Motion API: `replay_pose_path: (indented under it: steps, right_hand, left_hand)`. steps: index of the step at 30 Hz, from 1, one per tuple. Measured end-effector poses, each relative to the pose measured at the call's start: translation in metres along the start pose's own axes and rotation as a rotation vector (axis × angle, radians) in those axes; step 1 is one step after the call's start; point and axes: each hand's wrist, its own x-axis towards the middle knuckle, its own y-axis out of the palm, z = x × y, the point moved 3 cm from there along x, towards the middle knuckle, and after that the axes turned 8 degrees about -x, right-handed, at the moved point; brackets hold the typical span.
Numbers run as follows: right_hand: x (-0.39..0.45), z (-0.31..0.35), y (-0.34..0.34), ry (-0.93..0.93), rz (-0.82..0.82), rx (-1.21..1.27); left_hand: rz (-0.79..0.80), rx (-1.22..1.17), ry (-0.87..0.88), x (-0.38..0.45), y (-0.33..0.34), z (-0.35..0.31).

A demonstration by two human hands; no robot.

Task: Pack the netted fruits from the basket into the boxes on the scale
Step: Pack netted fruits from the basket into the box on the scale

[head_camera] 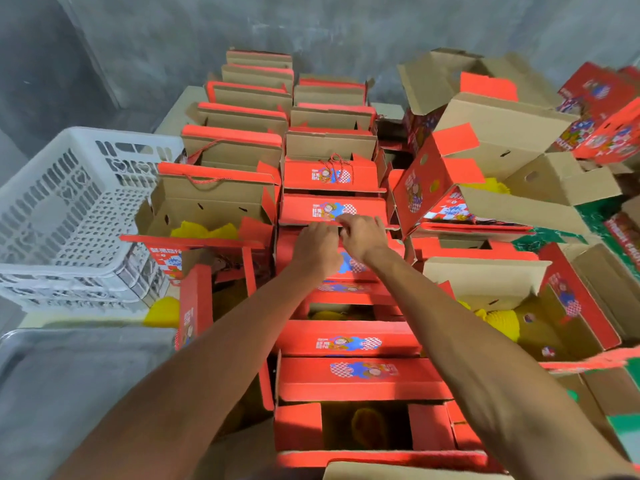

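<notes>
- On the middle row of boxes, a red box lid (pixel 341 252) is being pressed by the left hand (pixel 317 249), fingers curled over its edge.
- Its far flap is being pinched by the right hand (pixel 363 237).
- Netted fruits (pixel 204 231) are being held in an open box beside the white basket (pixel 69 216).

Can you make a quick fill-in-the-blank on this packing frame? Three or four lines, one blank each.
1. Both hands, the left hand and the right hand, work on a red box in the ____ column of boxes.
2. The white plastic basket sits to the person's ____.
3. The netting showing in the open box beside the basket is ____.

Missing words: middle; left; yellow
</notes>
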Motion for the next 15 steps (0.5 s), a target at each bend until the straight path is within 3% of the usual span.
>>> replay_pose_path:
  steps: [11, 15]
  right_hand:
    - [0.019, -0.001, -0.005, 0.102, 0.072, 0.027]
    - [0.011, -0.002, -0.015, 0.075, 0.049, -0.007]
  left_hand:
    - [0.245, -0.091, -0.071, 0.004, -0.014, 0.0]
    - [0.202, -0.092, -0.01, -0.019, -0.009, -0.007]
